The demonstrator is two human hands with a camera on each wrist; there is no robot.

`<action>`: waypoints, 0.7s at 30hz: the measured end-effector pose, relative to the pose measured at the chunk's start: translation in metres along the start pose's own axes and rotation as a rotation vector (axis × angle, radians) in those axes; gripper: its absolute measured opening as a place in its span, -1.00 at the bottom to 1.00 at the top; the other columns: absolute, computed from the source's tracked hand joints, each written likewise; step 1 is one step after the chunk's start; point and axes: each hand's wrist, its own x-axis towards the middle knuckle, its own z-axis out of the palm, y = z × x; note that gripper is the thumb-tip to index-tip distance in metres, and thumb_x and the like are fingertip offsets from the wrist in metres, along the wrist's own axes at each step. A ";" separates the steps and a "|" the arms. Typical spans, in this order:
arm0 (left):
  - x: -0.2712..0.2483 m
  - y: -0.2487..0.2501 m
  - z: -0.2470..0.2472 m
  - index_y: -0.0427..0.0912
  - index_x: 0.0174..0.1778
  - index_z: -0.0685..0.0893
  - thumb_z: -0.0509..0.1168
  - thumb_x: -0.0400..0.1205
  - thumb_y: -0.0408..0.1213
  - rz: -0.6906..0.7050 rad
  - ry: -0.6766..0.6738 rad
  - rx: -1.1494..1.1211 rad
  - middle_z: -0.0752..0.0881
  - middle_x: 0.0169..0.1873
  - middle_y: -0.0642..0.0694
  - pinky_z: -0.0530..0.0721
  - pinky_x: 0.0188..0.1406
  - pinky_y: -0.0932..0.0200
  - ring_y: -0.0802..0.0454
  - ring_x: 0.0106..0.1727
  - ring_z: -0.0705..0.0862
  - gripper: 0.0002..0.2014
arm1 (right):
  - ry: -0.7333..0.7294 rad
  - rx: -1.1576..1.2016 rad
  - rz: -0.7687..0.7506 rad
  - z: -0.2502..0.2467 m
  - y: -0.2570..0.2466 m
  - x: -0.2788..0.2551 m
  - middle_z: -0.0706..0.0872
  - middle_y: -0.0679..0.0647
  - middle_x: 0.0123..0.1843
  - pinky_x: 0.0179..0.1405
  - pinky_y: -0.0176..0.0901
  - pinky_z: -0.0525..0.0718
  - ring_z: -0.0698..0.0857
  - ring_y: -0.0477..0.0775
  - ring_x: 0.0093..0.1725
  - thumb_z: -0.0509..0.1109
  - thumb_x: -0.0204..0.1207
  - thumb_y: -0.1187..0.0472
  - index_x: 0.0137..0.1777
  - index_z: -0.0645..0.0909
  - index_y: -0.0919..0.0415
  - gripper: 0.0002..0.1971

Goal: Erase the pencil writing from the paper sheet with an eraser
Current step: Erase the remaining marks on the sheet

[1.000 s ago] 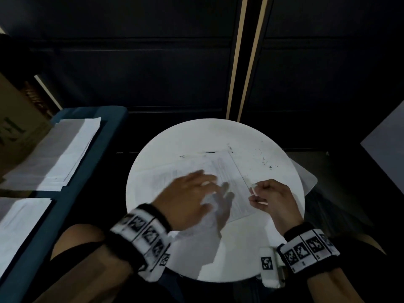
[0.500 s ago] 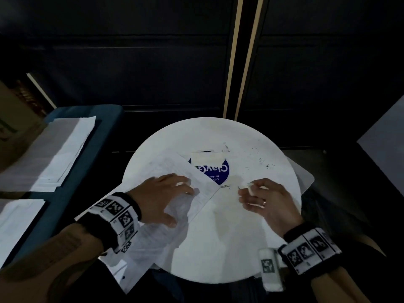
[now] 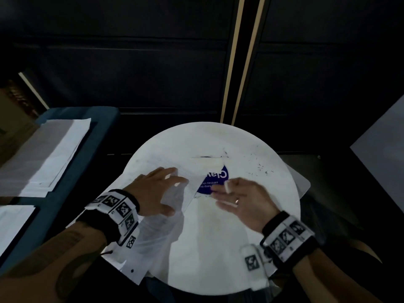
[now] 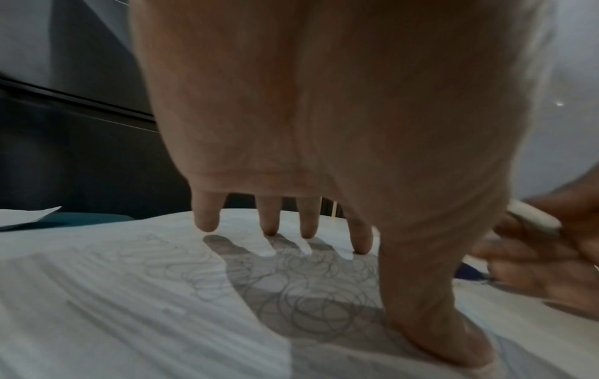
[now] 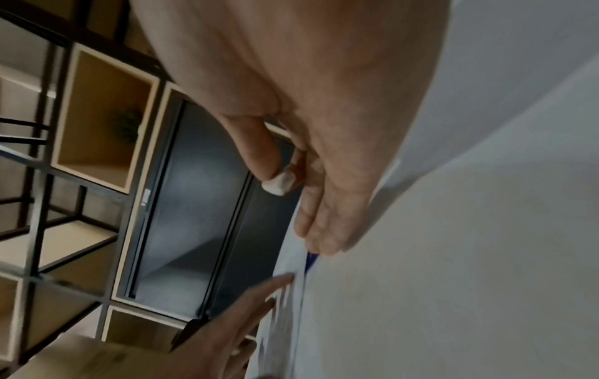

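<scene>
A printed paper sheet (image 3: 153, 232) with looping pencil scribbles (image 4: 301, 295) lies on the left half of the round white table (image 3: 251, 237). Its near corner hangs over the table's edge. My left hand (image 3: 166, 191) lies flat on the sheet, and its spread fingertips (image 4: 207, 225) press down just beyond the scribbles. My right hand (image 3: 231, 191) hovers at the sheet's right edge and pinches a small white eraser (image 3: 228, 186) (image 5: 278, 183) between thumb and forefinger. Its other fingers are stretched out. The eraser is off the paper.
A round blue sticker (image 3: 216, 178) and a tape strip (image 3: 206, 161) on the table are partly covered by the sheet. Dark eraser crumbs (image 3: 260, 169) dot the far right. Paper stacks (image 3: 54, 154) lie on a blue surface at left. Dark cabinet doors (image 3: 153, 73) stand behind.
My left hand dragged the sheet leftwards, uncovering the blue sticker, and the sheet now hangs over the near edge. My right hand moved left to the sheet's edge with the eraser.
</scene>
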 end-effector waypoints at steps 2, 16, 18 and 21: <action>-0.003 -0.003 -0.003 0.53 0.76 0.00 0.51 0.55 0.28 -0.062 -0.009 0.008 -0.18 0.83 0.18 0.05 0.75 -0.38 0.03 0.84 -0.16 -0.02 | 0.003 0.068 0.042 0.004 0.008 0.005 0.79 0.40 0.29 0.36 0.31 0.69 0.81 0.38 0.26 0.33 0.62 0.45 -0.08 0.56 0.26 -0.90; 0.006 -0.028 -0.001 0.64 0.68 -0.13 0.47 0.37 0.53 -0.167 0.000 -0.023 -0.30 0.80 0.21 0.29 0.65 -0.51 -0.05 0.84 -0.23 0.10 | 0.130 0.017 -0.062 -0.032 -0.008 0.005 0.77 0.48 0.26 0.37 0.29 0.70 0.81 0.43 0.24 0.26 0.65 0.48 -0.11 0.54 0.29 -0.86; 0.007 -0.028 0.000 0.63 0.68 -0.10 0.48 0.34 0.53 -0.165 0.007 -0.025 -0.27 0.80 0.21 0.34 0.61 -0.52 -0.04 0.84 -0.20 0.11 | 0.242 0.012 -0.163 -0.045 -0.022 0.021 0.73 0.54 0.29 0.37 0.27 0.70 0.81 0.41 0.19 0.24 0.63 0.52 -0.12 0.54 0.28 -0.83; 0.007 -0.029 0.002 0.61 0.70 -0.12 0.47 0.37 0.54 -0.162 0.001 -0.015 -0.31 0.81 0.17 0.30 0.63 -0.55 -0.07 0.84 -0.24 0.11 | 0.358 -0.023 -0.263 -0.051 -0.042 0.034 0.78 0.47 0.25 0.49 0.22 0.65 0.82 0.35 0.19 0.25 0.68 0.50 -0.08 0.55 0.30 -0.85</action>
